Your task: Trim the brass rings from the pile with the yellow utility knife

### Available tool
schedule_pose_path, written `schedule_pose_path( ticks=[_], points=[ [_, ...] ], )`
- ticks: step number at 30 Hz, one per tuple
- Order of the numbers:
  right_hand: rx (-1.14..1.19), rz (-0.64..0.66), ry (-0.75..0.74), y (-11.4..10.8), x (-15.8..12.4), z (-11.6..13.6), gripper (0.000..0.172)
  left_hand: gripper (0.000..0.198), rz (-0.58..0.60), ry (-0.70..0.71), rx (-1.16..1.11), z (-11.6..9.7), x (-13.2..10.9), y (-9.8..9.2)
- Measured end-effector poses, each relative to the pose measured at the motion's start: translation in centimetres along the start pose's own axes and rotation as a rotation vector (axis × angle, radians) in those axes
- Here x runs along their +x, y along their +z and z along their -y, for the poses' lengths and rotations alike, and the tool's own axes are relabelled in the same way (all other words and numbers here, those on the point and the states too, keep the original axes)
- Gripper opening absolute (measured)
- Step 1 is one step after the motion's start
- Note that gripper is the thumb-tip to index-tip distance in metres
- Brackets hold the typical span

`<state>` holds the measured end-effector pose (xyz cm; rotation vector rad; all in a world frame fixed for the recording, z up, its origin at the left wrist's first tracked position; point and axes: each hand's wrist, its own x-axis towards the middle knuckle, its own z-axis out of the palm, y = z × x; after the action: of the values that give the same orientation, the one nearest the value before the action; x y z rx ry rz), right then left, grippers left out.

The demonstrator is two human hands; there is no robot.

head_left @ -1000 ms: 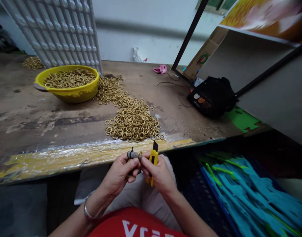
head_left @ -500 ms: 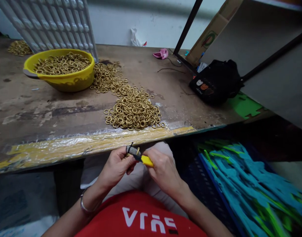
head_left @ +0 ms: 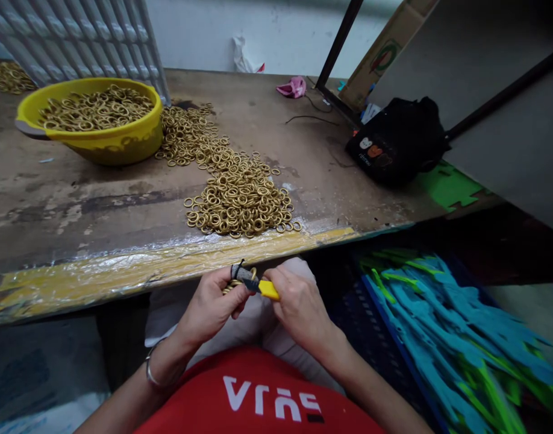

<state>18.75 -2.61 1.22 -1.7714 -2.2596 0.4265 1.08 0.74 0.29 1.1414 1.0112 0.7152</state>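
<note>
My left hand [head_left: 211, 307] is closed around a few gold-coloured rings [head_left: 231, 286] at its fingertips, one of them standing up by the blade. A grey wrap [head_left: 235, 272] with a black tie goes round its index finger. In my right hand [head_left: 301, 304] is a knife [head_left: 269, 290] with a yellow handle, its dark blade pointing left against the rings and my left thumb. Both hands meet above my lap, just below the table edge. Beyond them a pile of gold rings [head_left: 244, 202] lies on the worn table [head_left: 100, 223].
A yellow basin [head_left: 114, 144] full of rings stands at the left, before a ribbed translucent panel [head_left: 91, 42]. A black bag [head_left: 394, 141] and a pink cloth [head_left: 293, 87] lie farther right. Below, a blue crate [head_left: 385, 325] holds turquoise and green pieces [head_left: 457, 325].
The camera view has shifted slightly, so the table things sit a little farther left. My hands keep nearly the same pose; the rings in my left hand show more clearly.
</note>
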Motion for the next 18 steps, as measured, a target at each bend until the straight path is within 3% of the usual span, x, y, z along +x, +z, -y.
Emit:
schedule_pose_path(
  ticks=[4,8,9,13,18],
  points=[
    [-0.11,-0.001,0.049,0.0,1.0,-1.5,0.021,0.018,-0.01,-0.02,0.043,-0.6,-0.1,0.1],
    [-0.298,-0.045,0.396,-0.4,2.7,-6.4,0.016,0.023,0.074,0.013,0.049,-1.1,-0.5,0.2],
    [-0.294,-0.095,0.416,-0.5,3.3,-7.6,0.015,0.024,0.093,-0.018,0.003,-0.9,-0.4,0.2],
    [-0.169,-0.194,0.28,-0.2,5.5,-10.1,0.018,0.032,0.035,-0.175,-0.304,0.5,1.3,0.5],
    [-0.164,-0.171,0.209,1.3,7.9,-9.5,0.012,0.023,0.057,-0.171,-0.521,1.9,2.8,0.1]
  ],
)
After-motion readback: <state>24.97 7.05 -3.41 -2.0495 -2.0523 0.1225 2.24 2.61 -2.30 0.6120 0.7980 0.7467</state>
